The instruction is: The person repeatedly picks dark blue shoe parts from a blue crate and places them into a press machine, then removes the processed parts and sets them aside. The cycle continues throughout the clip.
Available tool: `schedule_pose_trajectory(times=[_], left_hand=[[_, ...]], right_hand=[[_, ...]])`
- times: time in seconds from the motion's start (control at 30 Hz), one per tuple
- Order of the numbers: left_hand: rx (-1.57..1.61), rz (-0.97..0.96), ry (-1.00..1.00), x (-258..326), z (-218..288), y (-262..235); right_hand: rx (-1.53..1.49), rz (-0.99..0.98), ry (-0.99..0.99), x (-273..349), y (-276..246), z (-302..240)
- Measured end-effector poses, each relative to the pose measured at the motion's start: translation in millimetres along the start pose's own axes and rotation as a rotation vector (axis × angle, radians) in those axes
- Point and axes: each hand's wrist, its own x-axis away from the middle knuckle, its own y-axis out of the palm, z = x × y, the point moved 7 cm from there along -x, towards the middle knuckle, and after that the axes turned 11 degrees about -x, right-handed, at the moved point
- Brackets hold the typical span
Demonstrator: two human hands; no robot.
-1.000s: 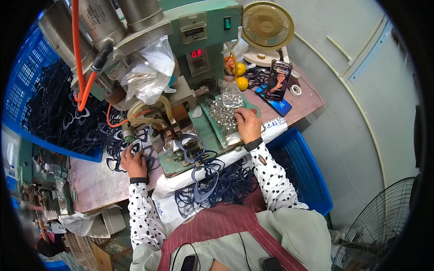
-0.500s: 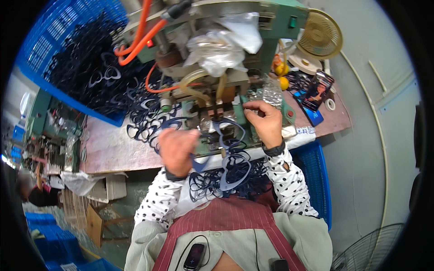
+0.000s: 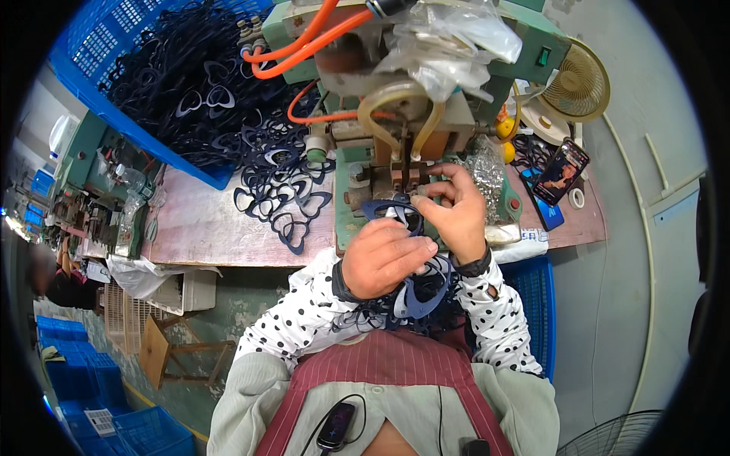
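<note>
While fingers point(image 3: 399, 252) crowd the press point(image 3: 455, 129), plastic bag point(image 3: 449, 52) above, basket point(image 3: 152, 144) left

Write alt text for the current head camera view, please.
A person's left hand and right hand are close together at a dark-blue looped piece by a green machine. Heart-shaped pieces lie on the table to the left, near a blue basket heaped with more.

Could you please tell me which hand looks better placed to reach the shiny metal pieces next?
Probably the right hand: in this view it is just beside the shiny metal pieces. The left hand is farther off, with the right hand between it and them.
</note>
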Motion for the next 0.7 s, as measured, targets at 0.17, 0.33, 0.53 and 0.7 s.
schedule_pose_trajectory(times=[0.17,0.33,0.53,0.7], left_hand=[[0.002,0.041,0.118,9.7,17.0,-10.5],[0.095,0.029,0.160,4.1,16.2,-13.9],[0.265,-0.117,0.142,8.7,-5.8,17.8],[0.257,-0.090,0.152,11.7,-6.4,21.7]], right_hand=[[-0.118,0.001,-0.022,-4.3,15.9,-2.1],[-0.092,0.016,-0.014,-1.3,13.5,1.4],[0.595,0.294,-0.301,-19.6,-72.8,15.6],[0.565,0.168,0.001,-19.9,-136.9,92.3]])
